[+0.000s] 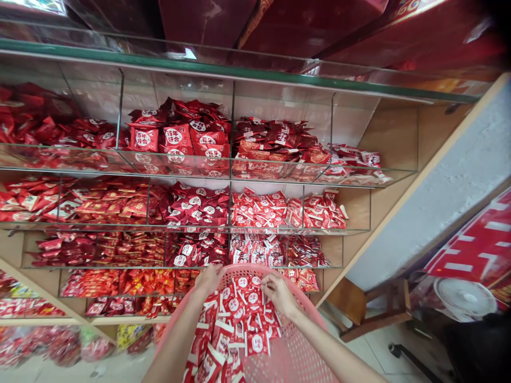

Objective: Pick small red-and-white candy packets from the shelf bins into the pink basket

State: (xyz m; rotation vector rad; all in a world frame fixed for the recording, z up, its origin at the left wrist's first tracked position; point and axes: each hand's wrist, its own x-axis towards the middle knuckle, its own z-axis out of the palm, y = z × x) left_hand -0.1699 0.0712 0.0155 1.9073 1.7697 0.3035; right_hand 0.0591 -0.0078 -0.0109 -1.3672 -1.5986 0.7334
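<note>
A pink plastic basket (297, 348) sits just below me, partly filled with small red-and-white candy packets (239, 324). My left hand (208, 279) curls over the basket's far rim, fingers closed on it. My right hand (278, 291) rests on the pile with fingers pinched on a packet at the top. Both forearms reach in from the bottom edge. Behind the basket rise tiered glass shelves (229, 175) packed with red wrapped sweets.
Glass dividers split each shelf into bins of red packets (187, 135). A wooden side panel (399, 159) closes the shelves on the right. A wooden stool (375, 308) and a white fan (465, 298) stand on the floor at right. Bagged sweets (59, 340) lie lower left.
</note>
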